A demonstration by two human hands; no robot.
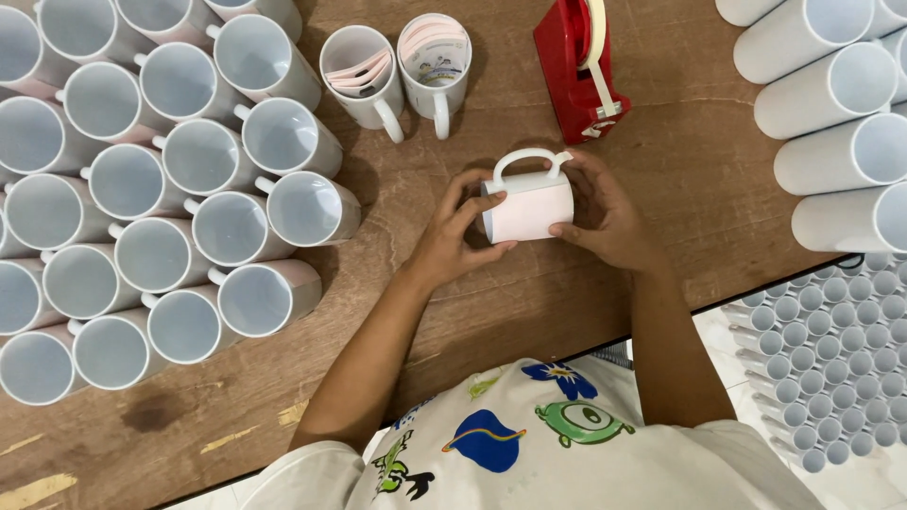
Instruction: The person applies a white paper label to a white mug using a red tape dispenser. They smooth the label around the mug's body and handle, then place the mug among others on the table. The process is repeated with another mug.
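Note:
I hold a white mug (529, 203) on its side over the wooden table (680, 161), handle pointing away from me. A pale pink sheet is wrapped around its body. My left hand (453, 236) grips the mug's left end, fingers curled over the wrap. My right hand (605, 212) holds the right end, with fingertips near the handle and under the wrap's edge. A red tape dispenser (576, 66) stands just beyond the mug.
Many white mugs (189, 217) stand packed together at the left. Two upright mugs (397, 66) with rolled sheets inside sit at the back. More white mugs (831, 123) lie stacked at the right, and others (841, 359) fill the floor below the table edge.

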